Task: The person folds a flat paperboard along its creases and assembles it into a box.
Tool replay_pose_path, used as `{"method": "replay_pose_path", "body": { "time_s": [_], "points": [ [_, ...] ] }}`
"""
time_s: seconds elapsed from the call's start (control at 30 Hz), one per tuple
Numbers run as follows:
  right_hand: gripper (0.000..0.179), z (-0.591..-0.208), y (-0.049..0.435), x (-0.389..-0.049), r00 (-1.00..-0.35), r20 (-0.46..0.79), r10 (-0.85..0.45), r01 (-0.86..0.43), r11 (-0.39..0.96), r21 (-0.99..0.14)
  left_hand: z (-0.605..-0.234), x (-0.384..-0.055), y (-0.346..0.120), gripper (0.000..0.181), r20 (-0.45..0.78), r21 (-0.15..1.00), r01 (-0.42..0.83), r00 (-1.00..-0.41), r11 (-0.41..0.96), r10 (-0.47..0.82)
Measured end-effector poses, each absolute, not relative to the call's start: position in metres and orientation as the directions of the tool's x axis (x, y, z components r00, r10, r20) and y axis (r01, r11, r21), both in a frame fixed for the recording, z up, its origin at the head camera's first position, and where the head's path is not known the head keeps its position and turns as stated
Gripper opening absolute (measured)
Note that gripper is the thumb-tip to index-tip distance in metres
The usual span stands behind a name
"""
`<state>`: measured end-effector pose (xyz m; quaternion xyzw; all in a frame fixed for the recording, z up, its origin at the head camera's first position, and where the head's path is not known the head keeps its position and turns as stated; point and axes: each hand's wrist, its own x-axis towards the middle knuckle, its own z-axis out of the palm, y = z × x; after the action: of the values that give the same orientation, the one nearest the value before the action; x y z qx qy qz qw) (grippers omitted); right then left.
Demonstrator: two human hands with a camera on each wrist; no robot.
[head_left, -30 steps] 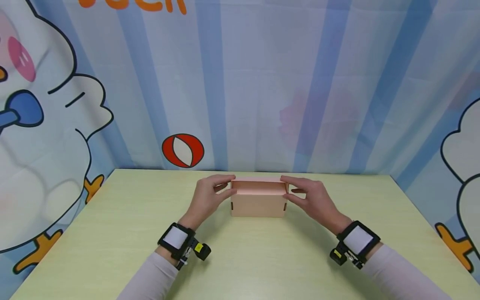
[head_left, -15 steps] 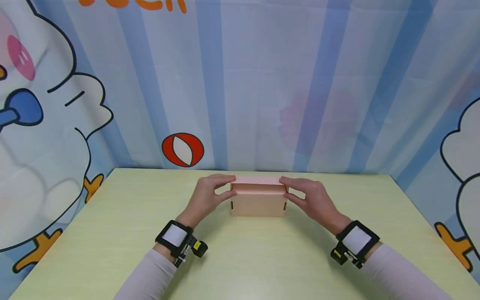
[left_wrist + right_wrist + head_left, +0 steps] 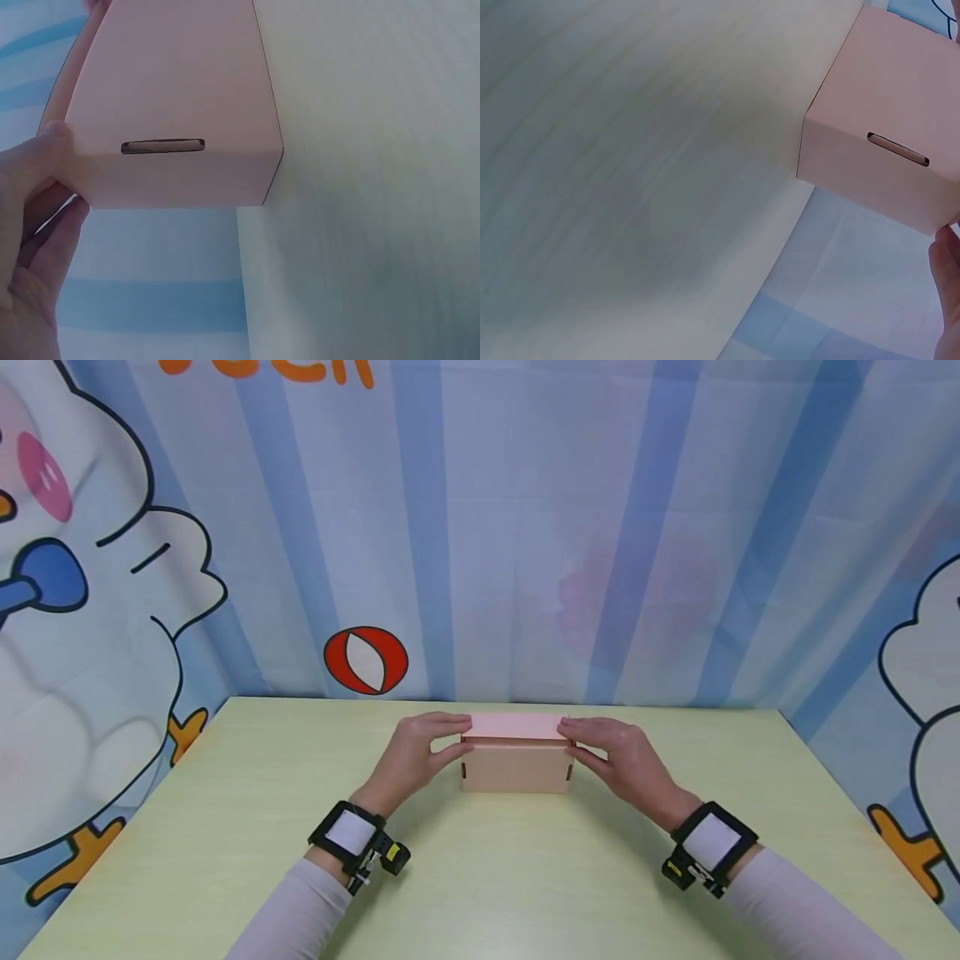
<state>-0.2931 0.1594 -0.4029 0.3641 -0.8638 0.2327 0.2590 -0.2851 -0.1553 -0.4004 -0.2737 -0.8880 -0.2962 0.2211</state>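
Observation:
A small pink cardboard box stands on the table, its front panel toward me. Its lid is folded nearly down, with a thin gap along the front edge. At the left end, my left hand pinches the box's upper corner, thumb at the front edge and fingers on the lid. My right hand grips the opposite corner in the same way. Both wrist views show a slot at the box's lower side, the left one and the right one. The box's inside is hidden.
The pale wood-grain table spreads out around the box. Behind it hangs a blue striped curtain with printed cartoon figures, close to the table's back edge. Each wrist carries a strapped camera, such as the left one.
The box's lid has swung forward and down toward the front panel, covering the opening that showed earlier. Fingers of both hands moved with it; the box stayed in place.

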Motion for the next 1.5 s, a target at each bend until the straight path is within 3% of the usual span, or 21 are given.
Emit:
{"method": "replay_pose_path", "body": {
  "time_s": [0.4, 1.5],
  "points": [
    [0.041, -0.4063, 0.1601, -0.2944, -0.517, 0.658, -0.548, -0.796, 0.591, -0.132, -0.4015, -0.2869, -0.1562, 0.039, 0.556, 0.363, 0.641, -0.732, 0.676, 0.394],
    [0.040, -0.4096, 0.1621, -0.2958, -0.490, 0.659, -0.570, -0.805, 0.586, -0.091, -0.4037, -0.2853, -0.1568, 0.043, 0.572, 0.226, 0.653, -0.690, 0.723, 0.444]
  ]
}}
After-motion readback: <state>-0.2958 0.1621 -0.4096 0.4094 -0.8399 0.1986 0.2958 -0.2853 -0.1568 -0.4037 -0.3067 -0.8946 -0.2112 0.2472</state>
